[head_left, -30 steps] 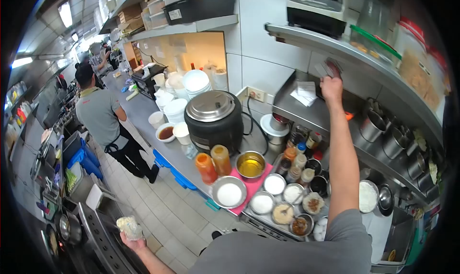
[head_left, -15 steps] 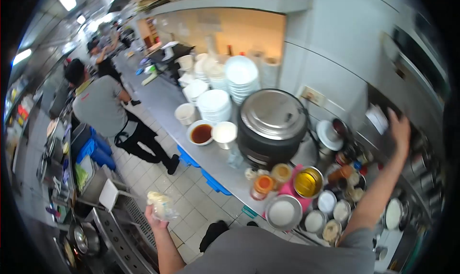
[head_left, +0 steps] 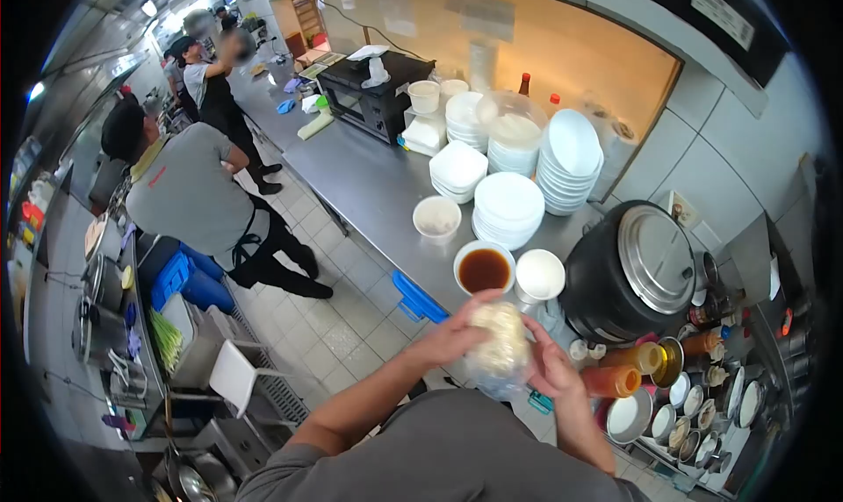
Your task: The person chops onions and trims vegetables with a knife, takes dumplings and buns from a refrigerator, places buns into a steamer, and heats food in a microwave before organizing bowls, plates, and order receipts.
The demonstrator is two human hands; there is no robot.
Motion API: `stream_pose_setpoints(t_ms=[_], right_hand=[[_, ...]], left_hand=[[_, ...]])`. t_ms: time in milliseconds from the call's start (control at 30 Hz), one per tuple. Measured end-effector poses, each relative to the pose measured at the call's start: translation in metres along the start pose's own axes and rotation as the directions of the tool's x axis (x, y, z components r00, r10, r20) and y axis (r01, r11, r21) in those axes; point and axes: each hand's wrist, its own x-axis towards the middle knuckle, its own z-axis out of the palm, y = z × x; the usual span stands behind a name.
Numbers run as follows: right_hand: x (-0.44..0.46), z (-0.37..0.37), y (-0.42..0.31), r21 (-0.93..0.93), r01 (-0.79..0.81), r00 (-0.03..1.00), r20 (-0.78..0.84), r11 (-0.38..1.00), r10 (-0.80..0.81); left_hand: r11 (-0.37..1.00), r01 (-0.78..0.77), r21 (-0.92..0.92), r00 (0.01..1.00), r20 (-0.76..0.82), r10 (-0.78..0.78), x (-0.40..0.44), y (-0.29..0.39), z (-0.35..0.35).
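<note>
A clear plastic bag of pale yellow food (head_left: 500, 348) is held up in front of my body, its exact contents blurred. My left hand (head_left: 450, 337) grips it from the left, thumb across the front. On the other side, my right hand (head_left: 555, 370) has its fingers closed at the bag's right edge, partly hidden behind it. Just beyond the bag, at the counter's edge, sit a bowl of dark brown sauce (head_left: 484, 270) and a white container (head_left: 540, 275).
Stacked white bowls (head_left: 507, 205) and a black soup warmer (head_left: 628, 269) stand on the steel counter (head_left: 369, 186). Sauce bottles (head_left: 612, 381) and several seasoning pots crowd the right. A co-worker (head_left: 189, 182) stands in the aisle at left, near a white stool (head_left: 235, 377).
My right hand has come from the far-right shelf to the bag. My left hand has brought the bag from the lower left to the middle. The view has swung left.
</note>
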Motion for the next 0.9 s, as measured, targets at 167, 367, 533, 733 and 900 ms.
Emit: stream_pose_setpoints(t_ms=[167,367,533,733,900], right_hand=[[0.065,0.013,0.026,0.054,0.234,0.918,-0.34,0.971,-0.203],[0.105,-0.046,0.009,0.024,0.37,0.756,-0.588,0.929,-0.286],[0.142,-0.043,-0.012,-0.003,0.594,0.492,-0.789,0.804,-0.367],[0.201,0.006,0.02,-0.223,0.607,0.341,-0.794,0.763,-0.503],[0.344,0.11,0.071,-0.002,0.763,0.321,-0.867,0.646,-0.381]], left_hand=[[0.971,0.014,0.24,0.998,0.057,-0.029,0.059,0.007,-0.086],[0.891,0.271,0.365,0.868,-0.493,-0.061,0.101,-0.004,-0.28],[0.647,0.441,0.622,0.782,-0.62,0.064,0.16,0.038,-0.475],[0.456,0.574,0.68,0.698,-0.698,0.162,0.273,0.066,-0.658],[0.347,0.726,0.594,0.483,-0.799,0.357,0.325,0.065,-0.689]])
